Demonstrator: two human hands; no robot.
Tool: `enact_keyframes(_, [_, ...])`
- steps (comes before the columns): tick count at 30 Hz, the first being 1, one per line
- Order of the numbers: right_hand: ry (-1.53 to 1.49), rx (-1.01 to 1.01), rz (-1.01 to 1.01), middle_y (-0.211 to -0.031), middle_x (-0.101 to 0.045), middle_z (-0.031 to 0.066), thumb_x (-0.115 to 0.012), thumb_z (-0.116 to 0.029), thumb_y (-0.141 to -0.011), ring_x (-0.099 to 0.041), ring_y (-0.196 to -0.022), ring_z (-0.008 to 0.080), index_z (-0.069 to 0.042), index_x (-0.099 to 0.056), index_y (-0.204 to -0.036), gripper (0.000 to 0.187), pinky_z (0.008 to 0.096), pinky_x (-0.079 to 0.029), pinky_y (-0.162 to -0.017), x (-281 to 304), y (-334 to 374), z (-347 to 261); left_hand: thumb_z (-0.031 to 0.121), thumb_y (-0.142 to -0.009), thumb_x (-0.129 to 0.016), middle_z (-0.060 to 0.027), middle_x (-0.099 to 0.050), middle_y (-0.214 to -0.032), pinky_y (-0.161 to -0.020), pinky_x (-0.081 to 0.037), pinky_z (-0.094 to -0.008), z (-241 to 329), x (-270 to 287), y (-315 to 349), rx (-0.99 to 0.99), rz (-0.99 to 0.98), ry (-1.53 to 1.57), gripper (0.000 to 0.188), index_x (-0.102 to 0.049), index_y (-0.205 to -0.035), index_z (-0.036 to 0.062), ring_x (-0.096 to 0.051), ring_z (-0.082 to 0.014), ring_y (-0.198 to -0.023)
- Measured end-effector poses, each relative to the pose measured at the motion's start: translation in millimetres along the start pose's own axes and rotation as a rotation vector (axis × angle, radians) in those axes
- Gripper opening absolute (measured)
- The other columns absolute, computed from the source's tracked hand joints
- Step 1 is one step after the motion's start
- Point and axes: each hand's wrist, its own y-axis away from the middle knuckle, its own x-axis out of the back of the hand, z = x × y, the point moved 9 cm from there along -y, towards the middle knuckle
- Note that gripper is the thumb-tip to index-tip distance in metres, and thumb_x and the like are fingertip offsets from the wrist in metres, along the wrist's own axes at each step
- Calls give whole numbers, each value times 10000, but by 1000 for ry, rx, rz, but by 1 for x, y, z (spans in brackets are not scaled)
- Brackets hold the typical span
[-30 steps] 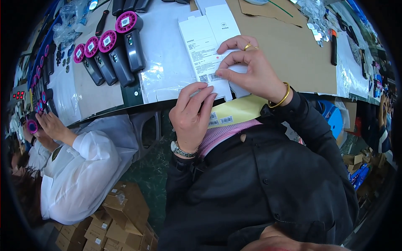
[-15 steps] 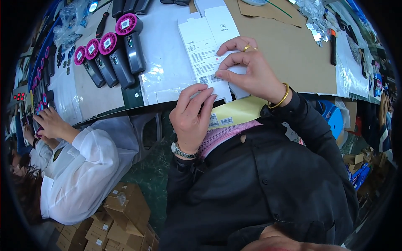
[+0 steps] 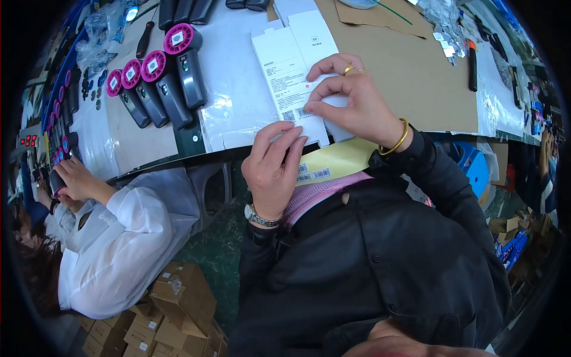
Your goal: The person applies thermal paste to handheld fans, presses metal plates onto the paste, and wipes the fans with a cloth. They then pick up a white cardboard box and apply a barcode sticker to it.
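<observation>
A flat, unfolded-looking white box (image 3: 285, 65) with printed text lies on the table before me. My left hand (image 3: 270, 169), wearing a watch, has its fingers bent together against the box's near edge. My right hand (image 3: 354, 98), with a ring and a gold bangle, pinches thumb and forefinger at the edge of a small barcode sticker (image 3: 303, 113) on the box face. Its other fingers curl above the box. Below my hands, a yellow backing sheet (image 3: 333, 160) with several barcode stickers lies across my lap.
Several dark grey handheld devices with pink round ends (image 3: 172, 95) stand at left. Beyond them is a screwdriver (image 3: 144, 39). A cutter with an orange end (image 3: 472, 65) lies right on brown cardboard (image 3: 404, 77). A co-worker in a white shirt (image 3: 125, 238) sits at left, near stacked cartons (image 3: 184, 291).
My hands and the box have barely moved. The co-worker's hand at left now holds a dark device and has shifted slightly toward me.
</observation>
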Motion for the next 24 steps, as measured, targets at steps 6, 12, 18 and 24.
enact_keyframes(6, [19, 11, 18, -1225, -681, -1, -853, -151, -810, -477, -1302, 274, -80, -811, -859, 96, 415, -382, -1111, 0, 0, -1, 7, -830, -841, -78, -722, -1099, -593, -523, -303, 0, 0, -1, -29, 7, -9, 227, -769, -1045, 29, -688, -188, -680])
enact_keyframes(12, [28, 17, 40, -1212, -688, -2, -854, -147, -801, -482, -1295, 276, -80, -809, -853, 97, 422, -376, -1113, -1, 1, -1, 21, -845, -833, -57, -698, -1098, -562, -493, -316, 2, -3, 0, -10, -17, -42, 278, -778, -1116, 58, -651, -167, -626])
enact_keyframes(18, [60, 9, 56, -1218, -684, -5, -862, -156, -787, -482, -1294, 275, -88, -789, -805, 101, 426, -341, -1120, -1, 2, -3, 46, -861, -825, -35, -670, -1089, -532, -458, -333, 2, -9, 2, -25, -49, -142, 322, -786, -1177, 97, -610, -154, -579])
enact_keyframes(24, [133, 0, 48, -1235, -677, 13, -861, -155, -782, -488, -1297, 283, -98, -764, -954, 205, 426, -334, -1107, 0, 4, -11, 45, -859, -825, -32, -675, -1088, -526, -454, -330, 6, -9, 1, -62, -47, -162, 313, -788, -1165, 95, -597, -157, -568])
